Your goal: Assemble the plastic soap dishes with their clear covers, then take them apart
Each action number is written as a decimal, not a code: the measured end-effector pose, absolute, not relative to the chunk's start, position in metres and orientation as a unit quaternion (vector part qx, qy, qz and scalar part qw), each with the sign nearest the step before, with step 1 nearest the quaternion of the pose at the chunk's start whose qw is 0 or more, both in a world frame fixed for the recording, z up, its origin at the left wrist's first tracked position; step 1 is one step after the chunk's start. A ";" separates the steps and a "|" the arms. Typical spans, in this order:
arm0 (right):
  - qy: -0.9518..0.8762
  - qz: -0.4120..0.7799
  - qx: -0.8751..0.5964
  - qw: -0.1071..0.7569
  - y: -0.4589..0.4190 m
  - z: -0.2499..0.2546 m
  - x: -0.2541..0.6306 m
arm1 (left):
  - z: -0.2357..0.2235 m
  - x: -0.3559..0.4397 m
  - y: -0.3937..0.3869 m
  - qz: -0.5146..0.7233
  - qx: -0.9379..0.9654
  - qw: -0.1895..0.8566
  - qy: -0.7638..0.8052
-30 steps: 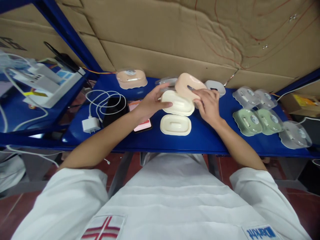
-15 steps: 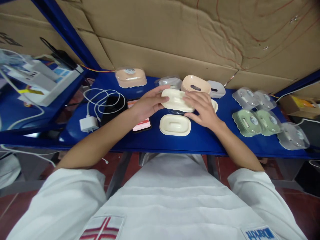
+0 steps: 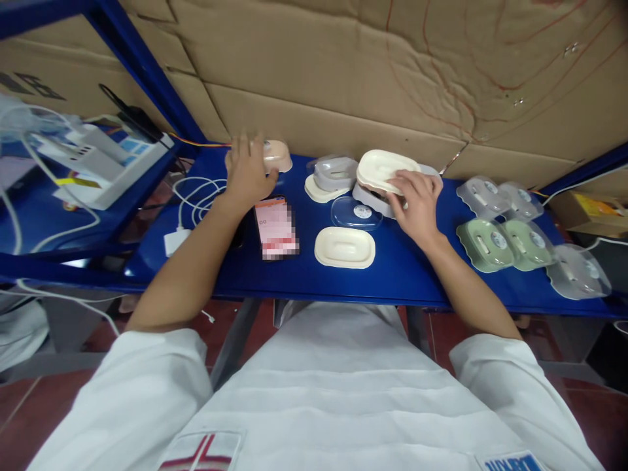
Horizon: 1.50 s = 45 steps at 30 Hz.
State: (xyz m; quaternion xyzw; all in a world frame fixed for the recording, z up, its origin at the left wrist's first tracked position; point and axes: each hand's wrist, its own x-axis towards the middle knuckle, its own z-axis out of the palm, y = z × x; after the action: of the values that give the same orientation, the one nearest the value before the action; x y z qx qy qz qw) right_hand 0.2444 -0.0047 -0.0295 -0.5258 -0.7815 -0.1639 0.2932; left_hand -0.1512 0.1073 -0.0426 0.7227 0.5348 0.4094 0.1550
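My left hand (image 3: pixel 249 171) reaches over a peach soap box with a clear cover (image 3: pixel 279 157) at the back left. Its fingers are stretched out and hide the box's left part; whether they touch it I cannot tell. My right hand (image 3: pixel 416 199) grips the front right edge of a cream soap dish part (image 3: pixel 385 167), which sits on a stack at the back middle, with grey parts (image 3: pixel 377 199) beneath. A second cream dish part (image 3: pixel 345 248) lies near the front edge. Behind it is a clear cover with a round label (image 3: pixel 356 213).
Grey and cream parts (image 3: pixel 336 174) lie left of the stack. A phone (image 3: pixel 275 229), white cable (image 3: pixel 203 190) and charger (image 3: pixel 175 242) are on the left. Several covered boxes (image 3: pixel 485 245) stand at the right. Cardboard (image 3: pixel 314 78) walls the back; blue frame posts flank the table.
My left hand has let go of the cream dish part and moved left to the peach box. My right hand has moved that part back and right onto the stack.
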 end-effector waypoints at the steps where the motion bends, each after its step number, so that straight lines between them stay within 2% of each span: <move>1: -0.779 -0.162 -0.533 0.289 -0.002 -0.031 0.247 | -0.047 -0.157 0.113 0.391 0.717 0.155 0.556; 5: -0.774 -0.151 -0.548 0.280 -0.001 -0.035 0.248 | -0.054 -0.165 0.118 0.352 0.719 0.141 0.583; 15: -0.798 -0.126 -0.536 0.244 -0.006 -0.040 0.237 | -0.035 -0.142 0.096 0.206 0.722 0.078 0.656; 21: -0.799 -0.130 -0.531 0.252 -0.002 -0.043 0.243 | -0.038 -0.142 0.099 0.186 0.719 0.050 0.668; 25: -0.802 -0.121 -0.528 0.250 -0.003 -0.044 0.242 | -0.038 -0.144 0.103 0.224 0.702 0.120 0.666; 31: -0.800 -0.121 -0.527 0.260 -0.005 -0.043 0.239 | -0.037 -0.141 0.103 0.353 0.713 0.222 0.564; 37: -0.803 -0.109 -0.530 0.249 -0.008 -0.042 0.235 | -0.020 -0.124 0.076 0.456 0.730 0.215 0.462; 45: -0.830 -0.124 -0.483 0.251 -0.022 -0.037 0.222 | -0.009 -0.093 0.034 0.401 0.850 0.195 0.281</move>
State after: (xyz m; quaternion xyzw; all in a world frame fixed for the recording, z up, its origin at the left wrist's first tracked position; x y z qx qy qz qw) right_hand 0.2218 -0.0221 -0.0372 -0.4826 -0.8300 -0.1238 0.2506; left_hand -0.0933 0.0336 -0.0091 0.8499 0.2812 0.4011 0.1945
